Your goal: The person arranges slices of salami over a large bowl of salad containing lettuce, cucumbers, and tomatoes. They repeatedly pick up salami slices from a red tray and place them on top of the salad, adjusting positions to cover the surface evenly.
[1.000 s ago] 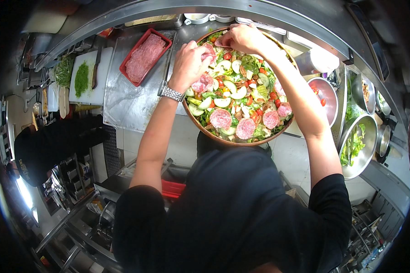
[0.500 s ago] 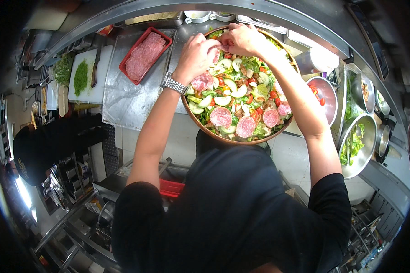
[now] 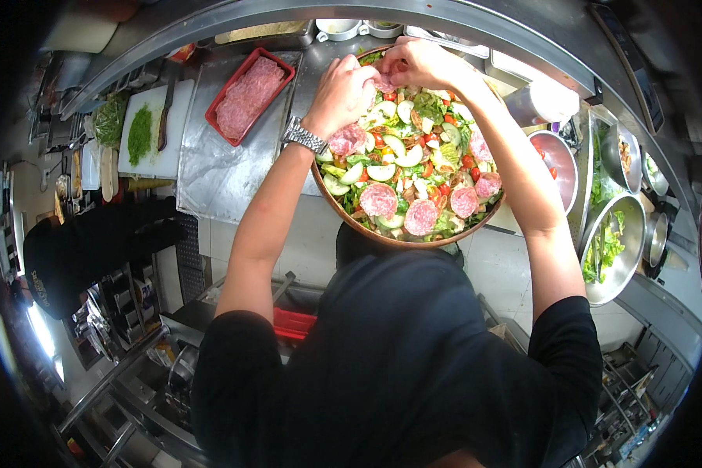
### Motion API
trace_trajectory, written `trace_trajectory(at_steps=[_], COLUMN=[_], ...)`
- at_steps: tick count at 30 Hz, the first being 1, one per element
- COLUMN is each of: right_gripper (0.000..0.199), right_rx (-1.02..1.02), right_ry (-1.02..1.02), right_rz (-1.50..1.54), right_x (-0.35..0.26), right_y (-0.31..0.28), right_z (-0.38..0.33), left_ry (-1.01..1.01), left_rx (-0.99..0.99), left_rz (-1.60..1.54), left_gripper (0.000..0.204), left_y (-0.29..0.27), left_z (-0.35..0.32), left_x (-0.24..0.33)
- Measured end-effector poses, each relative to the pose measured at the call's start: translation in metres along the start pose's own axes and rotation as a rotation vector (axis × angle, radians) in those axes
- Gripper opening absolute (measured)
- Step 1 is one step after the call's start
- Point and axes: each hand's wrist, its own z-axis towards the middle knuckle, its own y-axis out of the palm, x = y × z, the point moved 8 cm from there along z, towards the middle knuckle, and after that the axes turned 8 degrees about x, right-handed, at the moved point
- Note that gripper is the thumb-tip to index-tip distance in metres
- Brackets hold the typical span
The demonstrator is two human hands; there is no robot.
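Note:
A large round brown-rimmed bowl [image 3: 402, 243] holds a salad of lettuce, cucumber slices, cherry tomatoes and brown pieces. Around its edge lie several pink salami slices [image 3: 378, 200]. Over the bowl's far left part, my left hand [image 3: 342, 95] has its fingers bent and pressed together at one more salami slice [image 3: 383, 83]. My right hand [image 3: 423, 62] reaches in from the other side and pinches that same slice, its fingertips close to the left ones. The fingers partly cover the slice. Left of the bowl, a red tray [image 3: 210, 118] is filled with stacked salami.
A white cutting board [image 3: 160, 160] with chopped green herbs and a knife [image 3: 163, 129] is at left. Steel bowls [image 3: 630, 269] with lettuce and tomatoes stand right. A metal shelf edge [image 3: 304, 33] arches across the far side. Another person in black [image 3: 78, 246] bends at far left.
Both hands stay at the bowl's far edge and have shifted only slightly. More of the salami slice between the fingers shows now. The tray and bowl keep their places.

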Motion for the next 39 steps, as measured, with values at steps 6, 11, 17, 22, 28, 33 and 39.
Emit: trace_trajectory(at_steps=[6,11,17,22,28,33,39], right_gripper=[0.022,0.02,0.025,0.034,0.037,0.032,0.031], right_rx=[0.058,0.192,0.143,0.15,0.179,0.259,0.379], right_ry=[-0.012,-0.097,-0.016,0.017,0.058,0.183,0.045], right_rz=[0.074,0.069,-0.066,0.056,0.181,0.007,-0.297], right_x=[0.005,0.001,0.007,0.009,0.018,0.032,0.01], right_y=[-0.008,-0.008,0.0,-0.005,-0.016,-0.027,-0.027], right_z=[0.002,0.001,0.005,0.002,-0.006,-0.018,-0.03], left_ry=[-0.105,-0.169,-0.223,-0.235,-0.172,-0.041,-0.118], left_rx=[0.081,0.113,0.11,0.091,0.112,-0.018,-0.247], left_rz=[-0.105,-0.201,-0.251,-0.223,-0.211,-0.136,-0.176], left_gripper=[0.02,0.018,0.015,0.015,0.028,0.031,0.029], left_y=[-0.002,0.002,0.001,-0.006,-0.012,0.002,0.029], left_z=[0.01,0.02,0.019,0.014,0.024,0.041,0.056], left_x=[-0.001,-0.01,-0.018,-0.017,-0.015,-0.011,-0.023])
